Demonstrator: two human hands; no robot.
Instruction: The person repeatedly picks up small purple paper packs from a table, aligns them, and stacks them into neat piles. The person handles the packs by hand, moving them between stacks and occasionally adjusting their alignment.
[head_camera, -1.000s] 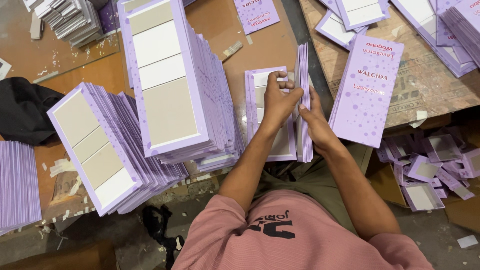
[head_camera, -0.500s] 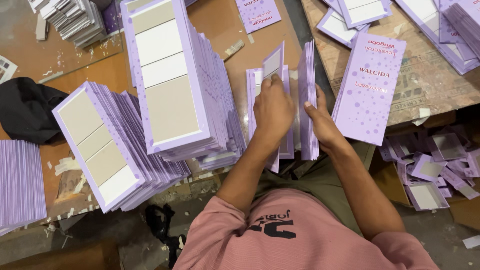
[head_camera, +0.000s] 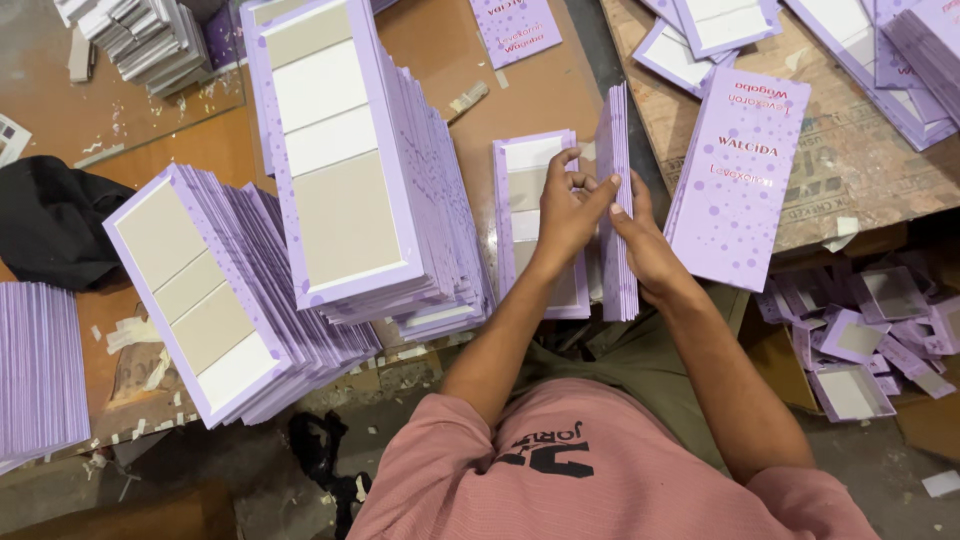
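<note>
From where I was watching, the left hand (head_camera: 565, 205) had its fingers curled and pinching at the top edge of the upright bundle of lilac cards (head_camera: 616, 200), while the right hand (head_camera: 645, 245) lay flat against that bundle's side, fingers pressed together. The bundle stood on edge on the brown table (head_camera: 520, 95), just right of a flat card with pale panels (head_camera: 525, 170) lying face up.

My worry was the bundle fanning out or tipping if either hand let off, since it only stood on its thin edge. The tall leaning stack (head_camera: 340, 160) to the left also looked ready to slide.

Couldn't tell how many cards the left fingers had pinched, the thumbs were mostly hidden, and the lower end of the flat card sat under the forearm.
</note>
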